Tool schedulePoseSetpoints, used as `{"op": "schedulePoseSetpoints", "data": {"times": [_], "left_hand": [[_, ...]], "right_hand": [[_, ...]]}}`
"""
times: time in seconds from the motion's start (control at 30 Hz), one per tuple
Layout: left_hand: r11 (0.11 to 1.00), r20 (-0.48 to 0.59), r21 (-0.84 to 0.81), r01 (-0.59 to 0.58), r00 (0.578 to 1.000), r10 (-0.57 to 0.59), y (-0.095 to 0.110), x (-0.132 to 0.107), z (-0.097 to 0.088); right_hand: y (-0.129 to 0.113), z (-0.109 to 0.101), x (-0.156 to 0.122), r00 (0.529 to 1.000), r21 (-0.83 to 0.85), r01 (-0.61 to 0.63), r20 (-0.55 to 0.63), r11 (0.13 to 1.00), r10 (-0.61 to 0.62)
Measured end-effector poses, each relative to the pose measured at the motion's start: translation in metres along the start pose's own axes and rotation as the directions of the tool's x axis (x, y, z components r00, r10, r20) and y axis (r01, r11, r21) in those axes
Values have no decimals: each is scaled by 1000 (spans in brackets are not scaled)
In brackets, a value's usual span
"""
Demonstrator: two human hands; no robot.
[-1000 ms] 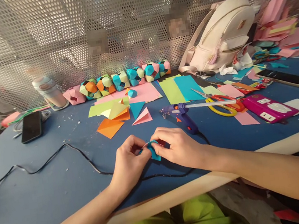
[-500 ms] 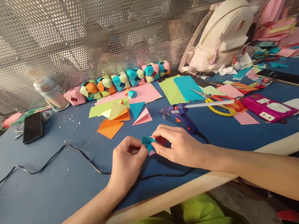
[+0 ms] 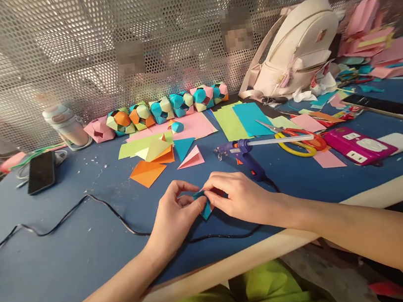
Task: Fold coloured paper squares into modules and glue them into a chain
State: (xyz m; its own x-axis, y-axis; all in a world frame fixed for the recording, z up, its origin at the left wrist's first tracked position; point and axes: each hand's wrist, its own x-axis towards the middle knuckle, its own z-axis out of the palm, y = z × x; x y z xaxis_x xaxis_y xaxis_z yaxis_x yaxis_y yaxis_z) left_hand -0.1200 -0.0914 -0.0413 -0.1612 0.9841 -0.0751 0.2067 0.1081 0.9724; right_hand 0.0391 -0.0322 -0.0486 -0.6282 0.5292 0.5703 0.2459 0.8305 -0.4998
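Between my hands is a small folded paper piece (image 3: 206, 212), blue with some pink showing. My left hand (image 3: 178, 213) pinches its left side with thumb and fingers. From the right, my right hand (image 3: 232, 194) pinches its upper edge, and the fingertips of both hands nearly meet. Much of the piece is hidden behind the fingers. Just beyond lie a folded pink paper (image 3: 192, 157), a blue paper triangle (image 3: 184, 148) and orange paper squares (image 3: 148, 172). A purple glue gun (image 3: 245, 157) with a clear stick rests beyond my right hand.
Several folded paper balls (image 3: 161, 110) line the back by a perforated metal screen (image 3: 169, 30). Scissors (image 3: 296, 145), a magenta case (image 3: 358, 145), a phone (image 3: 41, 172), a bottle (image 3: 66, 127) and a backpack (image 3: 296, 52) surround the work area. A black cord (image 3: 117, 218) crosses the blue table.
The paper piece has turned and tilted in my fingers, its blue part now pointing down toward me. My left fingers have shifted on it; both hands still hold it.
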Motion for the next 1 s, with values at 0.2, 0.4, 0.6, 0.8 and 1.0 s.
{"op": "schedulePoseSetpoints", "data": {"times": [0.2, 0.4, 0.6, 0.8, 1.0], "left_hand": [[999, 43, 13, -50, 998, 50, 0, 0, 0], [998, -4, 10, -58, 998, 58, -2, 4, -2], [996, -62, -89, 5, 998, -11, -2, 9, -4], [996, -57, -86, 8, 998, -13, -9, 12, 0], [996, -80, -90, -2, 997, -5, -10, 13, 0]], "right_hand": [[-1, -2, -1, 999, -36, -51, 7, 998, 51], [-8, -13, -1, 992, -87, -87, 83, 992, 94], [-11, -64, -26, 981, -317, -127, 101, 940, 167], [32, -84, -30, 881, -453, -459, -122, 764, 457], [58, -60, -7, 811, -240, -557, 51, 795, 583]]}}
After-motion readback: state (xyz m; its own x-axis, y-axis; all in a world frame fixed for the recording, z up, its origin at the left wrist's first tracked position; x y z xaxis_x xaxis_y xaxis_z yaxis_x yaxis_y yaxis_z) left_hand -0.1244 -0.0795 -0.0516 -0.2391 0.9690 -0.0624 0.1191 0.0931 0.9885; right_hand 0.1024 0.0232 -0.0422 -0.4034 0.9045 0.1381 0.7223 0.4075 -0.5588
